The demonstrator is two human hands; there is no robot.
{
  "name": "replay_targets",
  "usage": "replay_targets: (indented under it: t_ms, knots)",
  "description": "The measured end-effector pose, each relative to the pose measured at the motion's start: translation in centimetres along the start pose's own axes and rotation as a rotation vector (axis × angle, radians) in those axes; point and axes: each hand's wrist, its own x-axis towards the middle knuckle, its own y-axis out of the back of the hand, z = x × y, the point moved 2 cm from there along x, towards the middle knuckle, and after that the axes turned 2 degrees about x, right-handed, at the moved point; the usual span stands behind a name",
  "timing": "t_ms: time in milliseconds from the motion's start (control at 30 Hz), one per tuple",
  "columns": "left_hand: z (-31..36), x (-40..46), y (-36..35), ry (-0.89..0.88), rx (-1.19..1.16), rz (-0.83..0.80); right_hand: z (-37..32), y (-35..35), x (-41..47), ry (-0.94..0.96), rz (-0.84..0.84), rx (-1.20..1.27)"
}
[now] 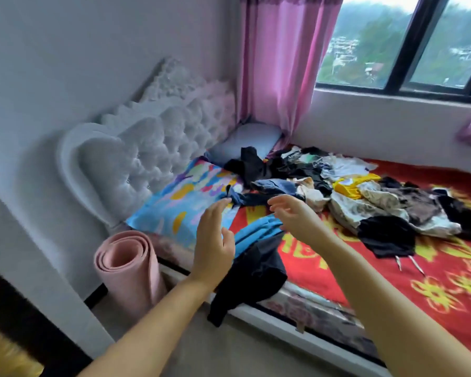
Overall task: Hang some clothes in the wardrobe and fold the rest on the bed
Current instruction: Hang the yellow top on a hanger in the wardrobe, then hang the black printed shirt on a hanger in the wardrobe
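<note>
There is just one camera, worn on the person's head. It looks forward and down from beside the bed (433, 281), quite near, so the near edge fills the bottom. Farther off it sees the headboard (147, 148) and the window (408, 42).

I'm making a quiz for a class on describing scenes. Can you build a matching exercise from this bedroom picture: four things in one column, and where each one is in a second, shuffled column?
Things:
1. rolled pink mat
2. dark garment
3. grey pillow
4. yellow garment

Places:
A. at the head of the bed, below the pink curtain
B. standing on the floor beside the headboard
C. in the clothes pile on the red bedspread
D. hanging over the bed's near edge

Pairs: 1-B, 2-D, 3-A, 4-C
</note>
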Motion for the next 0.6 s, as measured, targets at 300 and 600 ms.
replay_targets:
  t_ms: [300,600]
  knots:
    - [-10.2,1.1,-11.8,0.268,0.06,-0.309,15.2,0.3,4.6,-0.342,-0.08,-0.209]
    - [-20.7,6.7,-21.6,0.44,0.191,-0.575,24.2,-0.8,14.5,-0.501,-0.21,-0.326]
